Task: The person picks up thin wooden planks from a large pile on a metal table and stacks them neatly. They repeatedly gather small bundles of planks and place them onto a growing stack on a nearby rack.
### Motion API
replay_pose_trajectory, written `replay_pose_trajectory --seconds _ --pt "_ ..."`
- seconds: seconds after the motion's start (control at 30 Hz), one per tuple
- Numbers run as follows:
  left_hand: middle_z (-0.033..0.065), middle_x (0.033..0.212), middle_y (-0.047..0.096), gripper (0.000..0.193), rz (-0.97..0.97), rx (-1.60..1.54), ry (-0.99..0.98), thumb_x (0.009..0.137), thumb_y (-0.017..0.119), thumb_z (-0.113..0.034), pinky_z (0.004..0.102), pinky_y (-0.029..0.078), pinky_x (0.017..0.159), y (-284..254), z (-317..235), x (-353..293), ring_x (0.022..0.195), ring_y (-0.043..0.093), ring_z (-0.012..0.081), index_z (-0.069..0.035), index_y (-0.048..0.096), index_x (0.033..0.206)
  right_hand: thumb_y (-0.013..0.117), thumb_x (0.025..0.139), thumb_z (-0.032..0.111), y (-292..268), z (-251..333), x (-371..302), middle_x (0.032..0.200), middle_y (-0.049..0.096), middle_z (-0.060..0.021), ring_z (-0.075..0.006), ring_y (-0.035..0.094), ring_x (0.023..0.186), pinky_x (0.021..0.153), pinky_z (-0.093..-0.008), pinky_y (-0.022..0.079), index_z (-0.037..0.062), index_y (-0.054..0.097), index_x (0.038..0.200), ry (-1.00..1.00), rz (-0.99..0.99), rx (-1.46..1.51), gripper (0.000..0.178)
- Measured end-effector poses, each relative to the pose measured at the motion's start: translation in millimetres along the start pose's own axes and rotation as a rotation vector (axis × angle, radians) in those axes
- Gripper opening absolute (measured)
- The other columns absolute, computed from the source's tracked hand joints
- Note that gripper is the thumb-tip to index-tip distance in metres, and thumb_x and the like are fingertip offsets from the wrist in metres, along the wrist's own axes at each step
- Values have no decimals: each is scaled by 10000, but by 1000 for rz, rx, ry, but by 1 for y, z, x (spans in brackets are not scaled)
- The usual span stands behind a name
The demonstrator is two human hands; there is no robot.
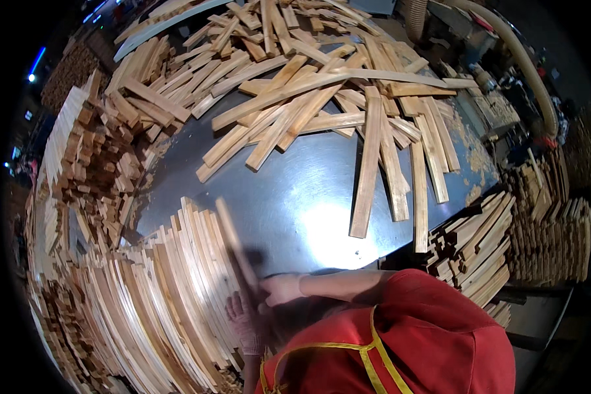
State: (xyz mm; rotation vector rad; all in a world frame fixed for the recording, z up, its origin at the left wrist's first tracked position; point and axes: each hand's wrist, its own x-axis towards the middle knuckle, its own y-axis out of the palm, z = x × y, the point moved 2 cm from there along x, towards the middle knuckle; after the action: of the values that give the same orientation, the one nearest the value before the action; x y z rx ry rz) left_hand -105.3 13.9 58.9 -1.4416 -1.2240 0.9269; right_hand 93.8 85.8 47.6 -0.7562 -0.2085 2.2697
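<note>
My right hand (283, 289) is closed round the near end of a wooden slat (235, 238). The slat tilts away to the far left, beside a row of upright-stacked slats (177, 289), and looks slightly blurred. My left hand (244, 324), in a pale pinkish knit glove, lies with fingers stretched out against the right side of that row, just below the held slat. Its palm side is hidden. Both arms come from the red garment with yellow trim at the lower edge.
A shiny metal table (282, 190) lies ahead, with a loose heap of wooden slats (308, 98) across its far half. More wood is stacked at the left (102, 157) and at the right (482, 243). A ribbed hose (528, 65) curves down at the far right.
</note>
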Motion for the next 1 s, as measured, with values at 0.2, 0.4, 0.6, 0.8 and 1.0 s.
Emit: replay_pose_trajectory --seconds 0.2,0.4,0.6,0.8,1.0 --pt "226 1601 450 720 148 235 -10 953 617 -330 609 275 1257 -2 -5 8 1507 383 461 -23 437 1579 653 918 353 -163 -48 -43 1331 688 -232 -429 660 1207 1052 -481 530 72 652 1364 -10 -629 -115 527" --pt "252 1517 531 865 -44 0 238 818 801 -301 602 397 1172 6 -91 54 1410 490 479 -23 450 1559 694 867 253 -336 -192 -206 1241 671 -303 -477 654 1168 1008 -518 540 -59 574 1297 745 -1433 -105 545" --pt "191 1221 592 790 211 -380 376 776 833 -389 548 490 944 35 -236 126 1122 593 411 -30 510 1401 766 837 187 -284 -211 -159 1258 636 -327 -503 632 1145 970 -550 533 -11 414 1492 586 -1362 -203 769" --pt "184 1070 616 717 253 -251 303 745 793 -242 503 528 863 60 -259 147 1022 623 394 -33 502 1365 728 831 61 -239 -165 -165 1250 659 -221 -334 666 1066 915 -397 563 11 260 1664 266 -1291 615 957" --pt "-17 915 511 438 708 -1352 -76 806 646 -99 282 500 764 -7 -200 133 835 550 132 -49 555 1232 681 829 -22 -184 -123 -165 1455 569 -167 -236 613 1166 980 -324 543 -3 133 1709 -81 -1103 1253 1037"
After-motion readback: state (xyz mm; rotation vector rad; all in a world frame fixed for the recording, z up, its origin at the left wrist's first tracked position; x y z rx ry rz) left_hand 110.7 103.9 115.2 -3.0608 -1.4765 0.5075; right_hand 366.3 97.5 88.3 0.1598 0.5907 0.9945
